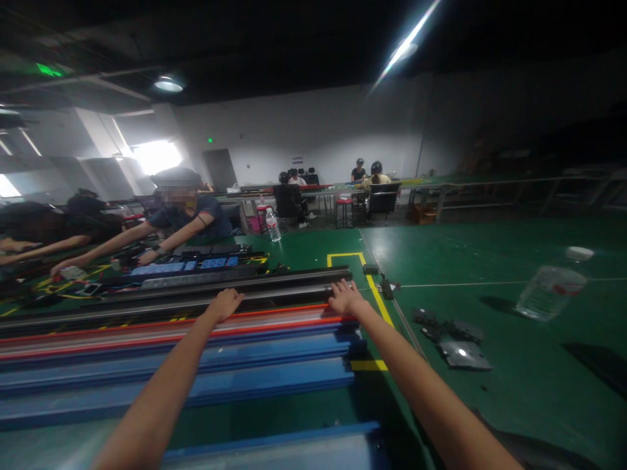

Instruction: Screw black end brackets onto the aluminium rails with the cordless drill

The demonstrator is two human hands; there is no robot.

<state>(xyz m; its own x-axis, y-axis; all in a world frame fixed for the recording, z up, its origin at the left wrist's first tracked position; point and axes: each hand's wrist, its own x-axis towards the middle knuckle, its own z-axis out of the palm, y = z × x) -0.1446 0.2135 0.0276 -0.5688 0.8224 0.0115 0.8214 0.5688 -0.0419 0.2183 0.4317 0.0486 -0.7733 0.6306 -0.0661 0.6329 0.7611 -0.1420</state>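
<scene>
Green worktop [470, 251], seams and yellow tape [379, 301] on its surface; long rails laid side by side across its left and middle part, running off past the left of view. Dark rail [289, 295] with a grey channel lies beyond the red-edged rail [279, 318]; its right end is near the tape. Left hand [226, 305] palm down where these two rails run side by side, fingers bent and close together; cannot tell whether they pinch either rail. Right hand [345, 298] at the right ends of the same pair, fingers bent and slightly parted over the dark rail; grip unclear, undersides hidden. Nearer the wearer, blue rails [274, 352] parallel to the red-edged one; another blue-edged piece [294, 450] nearer still, apart from them, cut off by the bottom of view. Beyond the dark rail, toward the far left, a power strip [181, 279] and blue-faced units [166, 268]. Right of the tape: small black parts [386, 286], then a loose cluster of dark pieces [453, 336]. Clear bottle [273, 226] near the far edge of the worktop; second bottle [554, 287], white cap, toward the right side. At left, a co-worker [206, 215] leans in, arms stretched over the worktop, one hand at a small pale item [72, 273]. More people seated at a far table [323, 190].
</scene>
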